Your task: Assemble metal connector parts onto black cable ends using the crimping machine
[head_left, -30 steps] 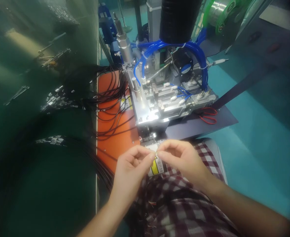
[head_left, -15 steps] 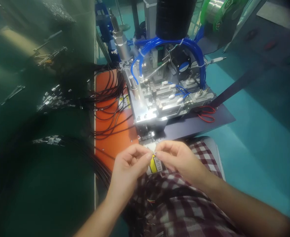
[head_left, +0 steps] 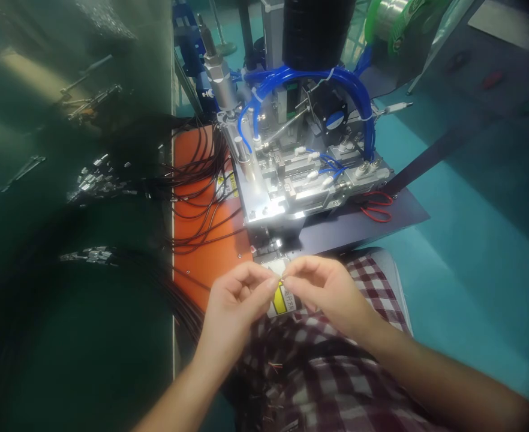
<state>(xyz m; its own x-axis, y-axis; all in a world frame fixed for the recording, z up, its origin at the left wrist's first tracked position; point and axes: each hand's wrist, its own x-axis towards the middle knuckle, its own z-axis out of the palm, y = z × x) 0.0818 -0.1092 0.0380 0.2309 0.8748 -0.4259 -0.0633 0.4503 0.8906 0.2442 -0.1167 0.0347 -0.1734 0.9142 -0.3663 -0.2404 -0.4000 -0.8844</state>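
Note:
My left hand (head_left: 234, 305) and my right hand (head_left: 325, 288) meet fingertip to fingertip just in front of a small metal machine (head_left: 291, 180). Both pinch a tiny metal piece (head_left: 281, 278) between thumb and forefinger; it is too small to name. Under the fingers lies a yellow warning label (head_left: 283, 300) on the machine's front. My lap in checked cloth (head_left: 327, 372) is below, with thin coloured wire ends (head_left: 273, 365) on it.
Bundles of black cables (head_left: 192, 174) with metal plugs (head_left: 96, 180) spill over an orange mat (head_left: 206, 258) on the left. Blue air hoses (head_left: 313, 81) loop over the machine. Red-handled scissors (head_left: 376, 207) lie on a dark plate to its right. A solder spool (head_left: 390, 18) stands behind.
Both hands stay pinched together in front of the machine; the view has shifted slightly and the fingertips have closed a little tighter.

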